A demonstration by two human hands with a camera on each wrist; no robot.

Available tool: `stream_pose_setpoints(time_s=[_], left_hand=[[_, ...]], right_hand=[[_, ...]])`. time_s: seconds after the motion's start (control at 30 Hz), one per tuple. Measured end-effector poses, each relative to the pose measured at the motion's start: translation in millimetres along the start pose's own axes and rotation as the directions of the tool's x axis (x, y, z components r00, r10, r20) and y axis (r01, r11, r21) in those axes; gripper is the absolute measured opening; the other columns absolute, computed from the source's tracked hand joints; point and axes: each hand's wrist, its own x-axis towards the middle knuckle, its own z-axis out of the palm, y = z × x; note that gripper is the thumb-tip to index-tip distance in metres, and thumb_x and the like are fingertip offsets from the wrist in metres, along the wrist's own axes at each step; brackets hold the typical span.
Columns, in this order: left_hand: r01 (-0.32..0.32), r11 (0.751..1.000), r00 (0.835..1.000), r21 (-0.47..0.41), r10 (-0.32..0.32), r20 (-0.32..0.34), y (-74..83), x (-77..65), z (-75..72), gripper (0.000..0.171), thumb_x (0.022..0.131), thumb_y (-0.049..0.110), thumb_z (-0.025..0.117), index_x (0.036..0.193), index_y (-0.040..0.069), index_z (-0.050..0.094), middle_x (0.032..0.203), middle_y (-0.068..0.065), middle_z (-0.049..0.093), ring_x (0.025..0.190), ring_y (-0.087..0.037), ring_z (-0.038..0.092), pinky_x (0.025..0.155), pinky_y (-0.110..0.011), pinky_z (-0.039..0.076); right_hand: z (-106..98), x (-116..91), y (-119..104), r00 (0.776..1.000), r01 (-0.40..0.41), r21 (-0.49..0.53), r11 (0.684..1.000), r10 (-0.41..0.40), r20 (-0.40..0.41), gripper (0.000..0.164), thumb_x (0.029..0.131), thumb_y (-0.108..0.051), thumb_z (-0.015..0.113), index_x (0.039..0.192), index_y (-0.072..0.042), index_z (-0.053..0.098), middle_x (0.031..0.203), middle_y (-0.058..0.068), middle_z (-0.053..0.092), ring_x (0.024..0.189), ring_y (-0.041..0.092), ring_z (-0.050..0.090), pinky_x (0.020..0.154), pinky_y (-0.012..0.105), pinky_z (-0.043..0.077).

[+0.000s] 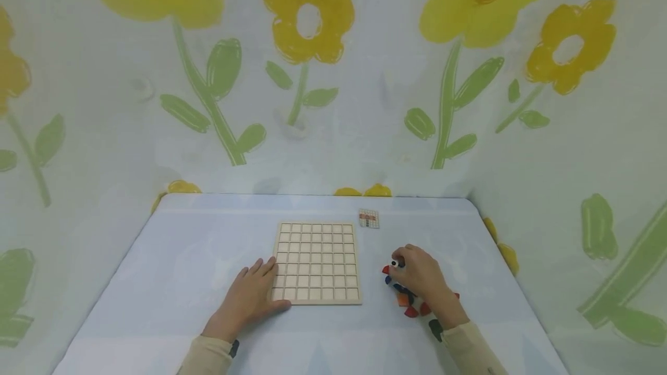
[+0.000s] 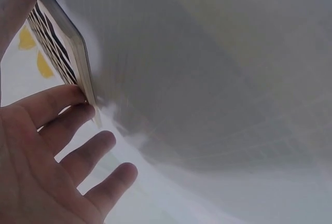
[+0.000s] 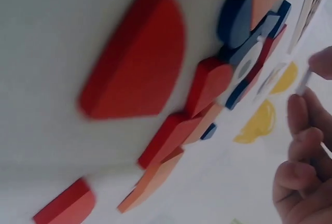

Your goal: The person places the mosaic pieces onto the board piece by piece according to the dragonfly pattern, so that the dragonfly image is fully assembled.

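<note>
A square wooden grid board (image 1: 316, 264) lies flat on the table. My left hand (image 1: 252, 294) rests at its lower left corner, fingers spread along the left edge and thumb by the near edge. In the left wrist view, fingertips (image 2: 85, 99) touch the board's rim (image 2: 78, 53). To the right of the board, my right hand (image 1: 419, 271) pinches a thin pale piece (image 3: 305, 82) between thumb and finger, seen nearly edge-on. Below it lie loose red pieces (image 3: 140, 58), blue pieces (image 3: 236, 19), orange pieces (image 3: 155, 177) and a white piece with a dark centre (image 3: 248, 66).
A small card (image 1: 369, 219) printed with a grid pattern lies beyond the board's far right corner. A dark green piece (image 1: 435, 329) lies by the right wrist. Flower-printed walls (image 1: 333, 149) stand behind and at both sides of the pale table (image 1: 208, 230).
</note>
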Motion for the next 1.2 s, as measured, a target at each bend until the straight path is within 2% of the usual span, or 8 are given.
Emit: stream_pose_setpoints(time_s=[0.1,0.23,0.33,0.57,0.77,0.97,1.2], left_hand=[[0.002,1.0,1.0,-0.005,-0.002,-0.001,0.6,-0.1,0.2,0.099,0.078,0.063,0.078,0.143,-0.007,0.051,0.154,-0.02,0.045,0.142,-0.045,0.039,0.113,-0.065,0.033],[0.007,1.0,1.0,-0.011,-0.007,-0.007,0.9,-0.7,0.3,0.099,0.077,0.063,0.078,0.143,-0.007,0.052,0.154,-0.02,0.045,0.142,-0.045,0.039,0.114,-0.065,0.032],[0.008,1.0,1.0,-0.009,-0.008,-0.013,0.2,-0.7,1.5,0.099,0.078,0.064,0.077,0.144,-0.006,0.051,0.155,-0.02,0.044,0.142,-0.045,0.039,0.114,-0.064,0.032],[-0.007,1.0,0.999,-0.02,0.007,-0.033,-3.1,-0.4,4.4,0.101,0.08,0.065,0.074,0.146,-0.006,0.048,0.156,-0.019,0.042,0.142,-0.045,0.038,0.114,-0.064,0.032],[-0.007,1.0,0.999,-0.028,0.006,-0.034,-3.6,0.3,6.4,0.101,0.081,0.066,0.072,0.147,-0.006,0.047,0.157,-0.018,0.041,0.143,-0.045,0.037,0.115,-0.064,0.031],[-0.001,0.999,1.0,-0.033,0.0,-0.031,-3.6,-0.1,5.6,0.101,0.081,0.066,0.073,0.147,-0.006,0.047,0.157,-0.018,0.041,0.143,-0.045,0.037,0.114,-0.064,0.031],[0.032,0.999,0.999,-0.039,-0.032,-0.005,-1.9,1.7,6.3,0.101,0.08,0.066,0.074,0.149,-0.003,0.047,0.159,-0.016,0.04,0.144,-0.044,0.035,0.116,-0.065,0.027]], right_hand=[[0,3,-4,0.994,0.078,0.05,0.996,-0.074,-0.079,0.02,0.076,-0.021,0.083,0.093,-0.012,0.075,0.082,-0.007,0.061,0.071,0.008,0.053,0.062,0.025,0.052],[1,10,-13,0.966,0.202,0.101,0.974,-0.181,-0.183,0.018,0.074,-0.016,0.081,0.089,-0.01,0.073,0.082,-0.005,0.063,0.07,0.009,0.052,0.06,0.024,0.051],[2,14,-22,0.957,0.228,0.117,0.967,-0.2,-0.21,0.019,0.075,-0.018,0.081,0.09,-0.01,0.073,0.083,-0.005,0.063,0.072,0.011,0.054,0.062,0.025,0.053],[5,25,-42,0.956,0.246,0.136,0.96,-0.218,-0.196,0.018,0.081,-0.02,0.081,0.097,-0.012,0.075,0.091,-0.005,0.066,0.086,0.018,0.064,0.075,0.032,0.058],[9,37,-62,0.948,0.276,0.139,0.951,-0.246,-0.203,0.02,0.083,-0.022,0.08,0.101,-0.014,0.076,0.096,-0.005,0.068,0.093,0.018,0.066,0.078,0.034,0.058],[17,48,-85,0.965,0.254,0.175,0.951,-0.237,-0.111,0.021,0.088,-0.028,0.078,0.106,-0.017,0.076,0.1,-0.006,0.069,0.098,0.017,0.067,0.085,0.033,0.059],[28,65,-110,0.956,0.292,0.183,0.939,-0.287,-0.057,0.023,0.089,-0.029,0.077,0.109,-0.018,0.076,0.101,-0.008,0.068,0.095,0.014,0.066,0.079,0.03,0.058]])
